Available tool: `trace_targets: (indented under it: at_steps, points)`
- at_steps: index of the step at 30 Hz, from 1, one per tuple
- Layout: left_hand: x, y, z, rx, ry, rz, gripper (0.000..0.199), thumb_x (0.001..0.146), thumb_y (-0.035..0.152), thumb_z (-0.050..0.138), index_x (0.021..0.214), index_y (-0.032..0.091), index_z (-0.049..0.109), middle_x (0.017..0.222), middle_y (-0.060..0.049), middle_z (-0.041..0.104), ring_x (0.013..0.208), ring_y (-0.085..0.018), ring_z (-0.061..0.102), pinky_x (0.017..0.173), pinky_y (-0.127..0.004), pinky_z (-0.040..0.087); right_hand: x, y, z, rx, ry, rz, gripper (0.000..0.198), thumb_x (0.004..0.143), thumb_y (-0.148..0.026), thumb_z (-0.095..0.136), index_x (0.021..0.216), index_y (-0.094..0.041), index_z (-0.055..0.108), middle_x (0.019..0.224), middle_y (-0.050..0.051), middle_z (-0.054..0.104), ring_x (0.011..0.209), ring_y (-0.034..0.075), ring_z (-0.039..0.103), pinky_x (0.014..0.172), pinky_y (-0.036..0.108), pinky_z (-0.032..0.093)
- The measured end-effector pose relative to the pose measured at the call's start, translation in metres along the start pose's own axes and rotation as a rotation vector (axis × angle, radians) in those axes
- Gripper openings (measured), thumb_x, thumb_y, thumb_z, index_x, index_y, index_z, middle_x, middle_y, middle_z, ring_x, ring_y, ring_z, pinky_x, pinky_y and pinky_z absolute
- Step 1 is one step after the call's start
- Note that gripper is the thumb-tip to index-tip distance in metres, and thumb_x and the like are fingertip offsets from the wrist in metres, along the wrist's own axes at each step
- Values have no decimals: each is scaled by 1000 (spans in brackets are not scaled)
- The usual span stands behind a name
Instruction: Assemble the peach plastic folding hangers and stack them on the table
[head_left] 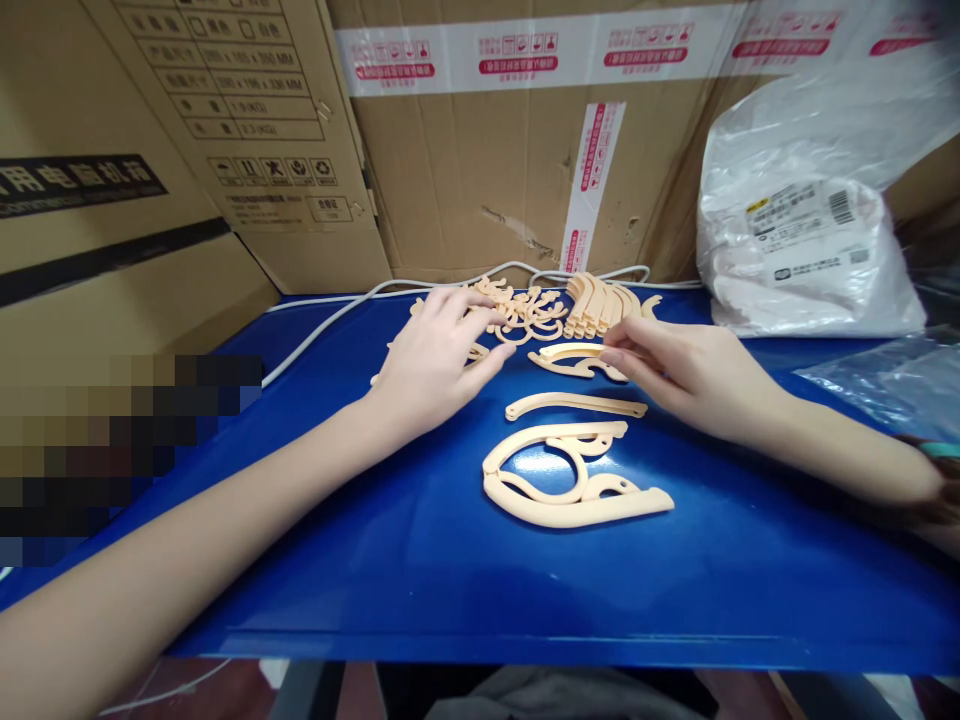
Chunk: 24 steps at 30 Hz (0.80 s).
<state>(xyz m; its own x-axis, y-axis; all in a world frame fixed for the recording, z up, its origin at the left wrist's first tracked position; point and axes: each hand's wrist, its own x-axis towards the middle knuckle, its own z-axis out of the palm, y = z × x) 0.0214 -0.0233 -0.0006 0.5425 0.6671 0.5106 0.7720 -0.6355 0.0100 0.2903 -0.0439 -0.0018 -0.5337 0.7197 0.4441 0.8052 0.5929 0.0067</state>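
Note:
Several pale peach plastic hanger parts lie on a blue table (pixel 390 560). My left hand (pixel 435 355) rests flat, fingers apart, on a loose pile of curved parts (pixel 529 310) at the back. My right hand (pixel 686 370) pinches the end of one curved piece (pixel 562 358) with its fingertips. In front of it lies a thin curved strip (pixel 574 405). Nearer to me sits a larger folded hanger piece (pixel 574 485). A neat stack of parts (pixel 600 300) stands behind my right fingers.
Cardboard boxes (pixel 495 160) wall off the back and left. A white plastic bag with a barcode label (pixel 802 250) sits at the back right, clear plastic film (pixel 892 385) beside it. A white cable (pixel 322 325) runs along the table's rear edge.

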Motion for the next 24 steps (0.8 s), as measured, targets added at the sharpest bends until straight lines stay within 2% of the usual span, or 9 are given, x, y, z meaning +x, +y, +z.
trace_targets:
  at_steps: [5,7,10,16,20,24]
  points:
    - [1,-14,13,13,-132,-195,51,100,49,29,135,20,54,145,-13,46,137,-34,33,108,-58,29,-2,-2,1,-62,-14,-48,25,98,-37,41,90,-19,56,75,4,65,63,17,61,55,26,39]
    - [0,-16,18,-4,-212,-262,54,101,51,24,136,23,54,145,-13,47,137,-36,34,107,-61,28,-2,-2,2,-63,-25,-58,25,98,-36,40,88,-19,56,76,5,66,66,18,61,56,26,39]
    - [-1,-17,23,-26,-293,-283,59,100,53,19,134,23,57,144,-13,48,137,-37,36,108,-62,25,-1,-3,3,-52,-66,-48,28,98,-36,39,86,-19,57,81,5,66,69,18,62,58,27,39]
    - [2,-16,21,-59,-316,-315,58,100,51,17,133,22,55,145,-11,47,137,-31,38,112,-53,27,-1,-2,3,-30,-160,-35,33,98,-39,36,86,-18,58,83,5,66,73,19,63,61,28,40]
    - [3,-19,20,-23,-264,-388,58,100,52,20,140,23,49,153,-12,36,142,-33,29,112,-55,26,0,-2,4,-19,-190,-37,34,98,-40,35,88,-18,60,85,6,66,77,19,64,63,29,42]
    - [2,-26,24,40,-280,-405,60,99,53,20,138,21,51,148,-14,43,140,-36,33,111,-56,27,0,-2,4,-26,-222,-32,37,99,-42,34,87,-18,59,84,6,66,79,20,64,66,30,43]
